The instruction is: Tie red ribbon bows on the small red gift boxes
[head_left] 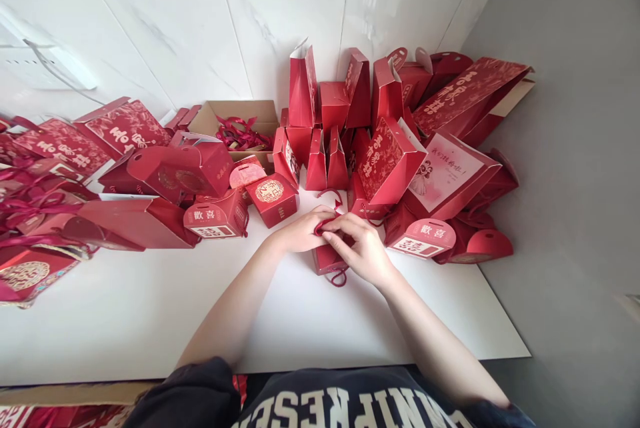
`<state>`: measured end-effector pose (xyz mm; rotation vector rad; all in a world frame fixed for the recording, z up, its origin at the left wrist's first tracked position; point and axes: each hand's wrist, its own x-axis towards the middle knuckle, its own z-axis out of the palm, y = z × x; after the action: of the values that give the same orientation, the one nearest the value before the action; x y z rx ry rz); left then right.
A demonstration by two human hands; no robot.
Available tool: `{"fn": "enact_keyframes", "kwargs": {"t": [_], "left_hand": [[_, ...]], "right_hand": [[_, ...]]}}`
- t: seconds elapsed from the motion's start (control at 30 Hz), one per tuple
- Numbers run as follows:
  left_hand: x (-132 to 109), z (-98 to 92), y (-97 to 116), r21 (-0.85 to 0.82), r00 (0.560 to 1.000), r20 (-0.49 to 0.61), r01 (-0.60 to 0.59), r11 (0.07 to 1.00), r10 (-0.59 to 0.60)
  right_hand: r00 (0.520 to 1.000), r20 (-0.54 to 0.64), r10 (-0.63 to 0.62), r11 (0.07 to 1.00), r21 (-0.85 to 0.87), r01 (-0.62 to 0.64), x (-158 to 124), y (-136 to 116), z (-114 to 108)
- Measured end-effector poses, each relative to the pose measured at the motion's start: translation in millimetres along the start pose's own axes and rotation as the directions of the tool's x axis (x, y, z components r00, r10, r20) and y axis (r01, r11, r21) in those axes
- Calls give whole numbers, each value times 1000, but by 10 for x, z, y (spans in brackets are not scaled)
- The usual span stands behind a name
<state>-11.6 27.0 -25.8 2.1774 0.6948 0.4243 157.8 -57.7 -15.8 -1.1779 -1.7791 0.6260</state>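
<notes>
A small red box (327, 261) stands on the white table near its middle, partly hidden under both hands. Over its top, my left hand (306, 229) has its fingers closed round a dark red ribbon (324, 225). My right hand (361, 247) meets it from the right, thumb and fingers pinched together at the same ribbon. A thin red cord (339, 278) loops out from the box's near side. Just beyond the hands, a ribbon end lies on the table.
Red gift boxes (137, 128) crowd the left; more stand behind and right, including a tilted one (393, 161). An open cardboard box (200, 123) holds red ribbons. The white table (125, 321) ends at a grey wall on the right.
</notes>
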Motion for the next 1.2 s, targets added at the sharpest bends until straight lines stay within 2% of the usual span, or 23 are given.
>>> {"fn": "enact_keyframes", "kwargs": {"t": [0.1,0.17,0.23,0.4,0.6,0.73,0.9,1.07,1.13,1.2], "left_hand": [[4,-4,-32,-37,999,-20,41,998,-41],[3,-1,-45,-54,998,-24,54,997,-55],[1,3,-45,-64,998,-20,63,996,-64],[-4,-11,14,-54,996,-13,92,994,-93],[-14,-74,104,-52,999,18,48,998,-47],[-39,-92,159,-72,999,-25,33,997,-35],[-70,-74,198,-135,991,-95,82,987,-95],[-98,-50,260,-14,960,-271,72,997,-73],[-117,-42,307,-1,953,-285,104,995,-100],[-136,-35,348,-48,954,-256,152,987,-159]], "right_hand": [[972,-194,135,976,-142,-164,-20,73,-38],[950,-248,189,948,-205,-242,-29,130,-43],[948,-232,216,950,-174,-260,-30,175,-33],[935,-169,313,949,105,-298,-1,228,3],[926,-186,329,938,181,-297,-4,224,5],[921,-172,350,921,242,-305,-18,193,-15],[920,-149,363,895,330,-300,-34,166,-37],[925,-126,358,849,456,-266,-57,200,33],[920,-151,361,833,497,-245,-66,211,59],[919,-177,353,842,487,-230,-76,205,60]]}}
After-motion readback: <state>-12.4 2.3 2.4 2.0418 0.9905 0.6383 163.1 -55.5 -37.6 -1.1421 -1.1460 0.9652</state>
